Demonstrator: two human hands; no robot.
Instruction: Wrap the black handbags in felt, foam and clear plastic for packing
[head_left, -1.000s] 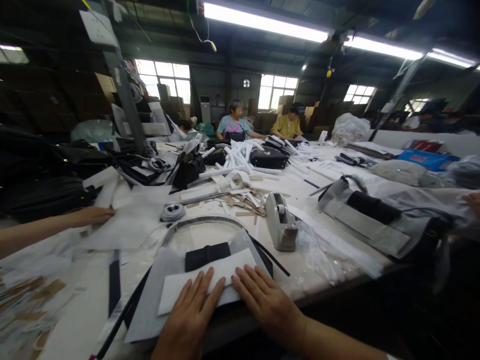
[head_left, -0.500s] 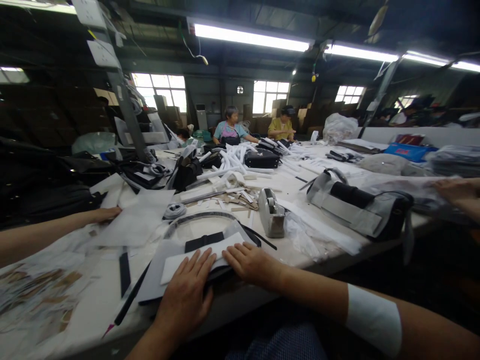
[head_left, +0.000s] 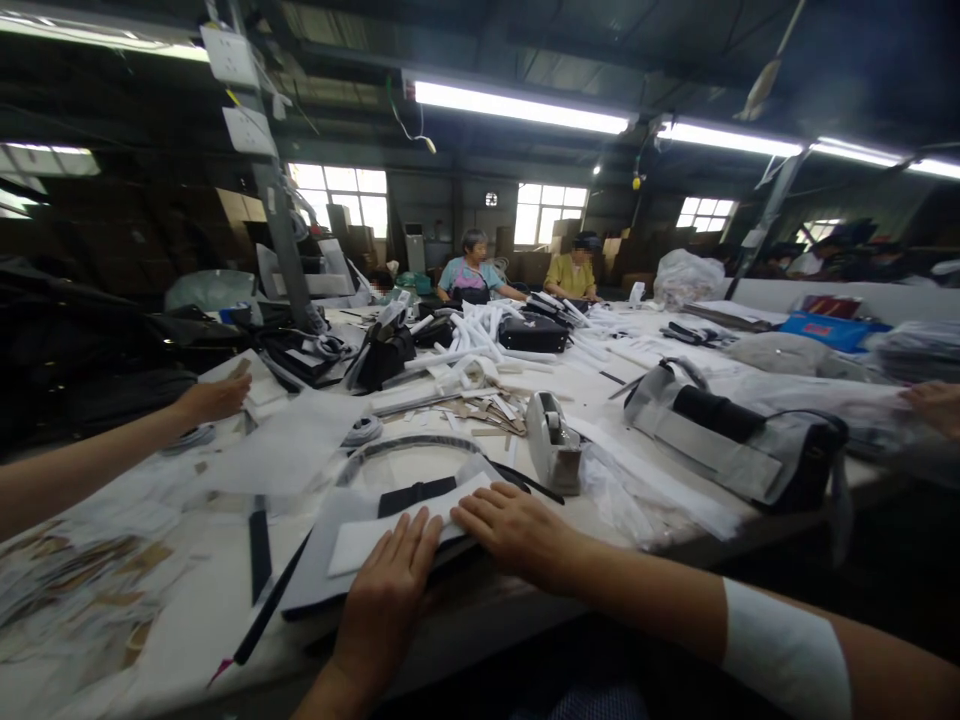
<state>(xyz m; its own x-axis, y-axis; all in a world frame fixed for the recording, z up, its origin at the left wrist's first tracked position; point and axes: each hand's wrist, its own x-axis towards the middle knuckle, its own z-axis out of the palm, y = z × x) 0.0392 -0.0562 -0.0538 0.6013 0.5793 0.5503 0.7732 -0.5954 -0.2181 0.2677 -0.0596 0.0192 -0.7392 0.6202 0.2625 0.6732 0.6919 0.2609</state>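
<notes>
My left hand lies flat, fingers stretched, on a white foam sheet at the table's near edge. My right hand presses flat on the same sheet's right end. The sheet covers a black bag piece lying on grey wrapping paper. A black strap curves behind it.
A grey tape dispenser stands right of my hands. A grey-wrapped black bag lies further right. Another person's hand reaches in from the left onto white paper. Two people sit at the table's far end. Black strips lie left.
The view has pulled back and my hands have stayed flat on the foam sheet. The other person's hand at the left has lifted and moved further back.
</notes>
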